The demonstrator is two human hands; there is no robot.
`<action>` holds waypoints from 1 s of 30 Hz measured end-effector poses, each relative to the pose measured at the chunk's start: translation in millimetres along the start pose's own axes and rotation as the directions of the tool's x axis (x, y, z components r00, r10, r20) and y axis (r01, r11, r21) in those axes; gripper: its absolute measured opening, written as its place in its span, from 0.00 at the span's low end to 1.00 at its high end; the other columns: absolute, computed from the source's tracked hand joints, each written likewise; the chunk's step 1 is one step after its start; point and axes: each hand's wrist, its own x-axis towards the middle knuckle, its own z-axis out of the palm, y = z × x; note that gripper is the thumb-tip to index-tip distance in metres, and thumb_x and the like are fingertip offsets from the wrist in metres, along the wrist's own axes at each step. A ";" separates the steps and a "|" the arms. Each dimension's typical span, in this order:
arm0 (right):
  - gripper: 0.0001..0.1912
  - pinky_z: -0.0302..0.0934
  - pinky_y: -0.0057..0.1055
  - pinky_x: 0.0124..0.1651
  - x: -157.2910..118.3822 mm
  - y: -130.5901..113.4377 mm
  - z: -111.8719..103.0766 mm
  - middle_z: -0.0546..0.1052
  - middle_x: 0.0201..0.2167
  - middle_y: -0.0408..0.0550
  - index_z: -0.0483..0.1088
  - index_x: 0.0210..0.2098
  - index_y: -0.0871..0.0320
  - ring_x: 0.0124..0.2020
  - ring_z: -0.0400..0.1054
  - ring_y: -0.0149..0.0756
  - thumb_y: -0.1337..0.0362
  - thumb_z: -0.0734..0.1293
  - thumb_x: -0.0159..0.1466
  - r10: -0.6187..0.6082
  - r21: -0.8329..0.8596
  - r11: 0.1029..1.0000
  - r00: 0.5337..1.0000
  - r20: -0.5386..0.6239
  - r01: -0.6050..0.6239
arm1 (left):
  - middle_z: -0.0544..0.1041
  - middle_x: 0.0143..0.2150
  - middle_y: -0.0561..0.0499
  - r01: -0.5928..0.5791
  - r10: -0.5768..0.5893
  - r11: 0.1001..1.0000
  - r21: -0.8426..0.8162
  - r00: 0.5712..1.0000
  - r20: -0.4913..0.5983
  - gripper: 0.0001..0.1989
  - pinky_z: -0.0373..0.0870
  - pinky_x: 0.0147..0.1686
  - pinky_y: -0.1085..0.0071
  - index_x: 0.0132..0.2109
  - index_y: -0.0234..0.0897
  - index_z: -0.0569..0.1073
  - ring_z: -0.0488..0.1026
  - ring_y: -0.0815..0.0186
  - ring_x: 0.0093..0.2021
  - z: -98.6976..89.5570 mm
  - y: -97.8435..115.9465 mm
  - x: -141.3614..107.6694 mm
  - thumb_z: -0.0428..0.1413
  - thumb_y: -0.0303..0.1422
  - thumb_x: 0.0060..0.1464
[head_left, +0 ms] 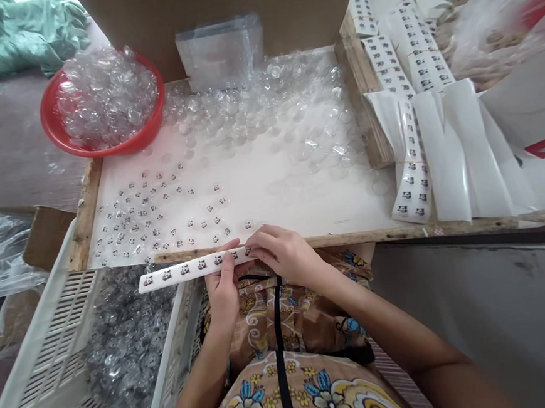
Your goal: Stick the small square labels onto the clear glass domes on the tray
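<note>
My left hand (225,283) is closed round a white strip of panda stickers (178,272), its thumb lying on top. The strip sticks out to the left past the table's front edge. At the strip's right end, my right hand (283,253) pinches with thumb and fingertips; whether it holds the strip itself or a single sticker is hidden. Just beyond the hands, clear discs with panda prints (145,214) lie scattered on the left of the white work surface (262,192). Plain clear discs (246,105) are spread along its back and right side.
A red bowl (52,136) heaped with clear discs stands at the back left. A clear plastic box (220,51) leans before a cardboard panel (219,4). More sticker strips (412,180) lie right of a wooden rail (369,108). Below left, a white crate (52,347) holds many discs.
</note>
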 end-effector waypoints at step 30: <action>0.09 0.57 0.33 0.38 33.7 57.2 -32.8 0.76 0.38 0.52 0.74 0.42 0.58 0.35 0.68 0.39 0.70 0.65 0.63 0.360 -0.326 0.858 0.918 -0.167 -0.396 | 0.81 0.45 0.45 0.022 -0.018 0.998 0.065 0.998 -0.054 0.18 0.79 0.38 0.69 0.46 0.35 0.81 0.79 0.60 0.42 -1.9 -2.4 -0.5 0.61 0.45 0.57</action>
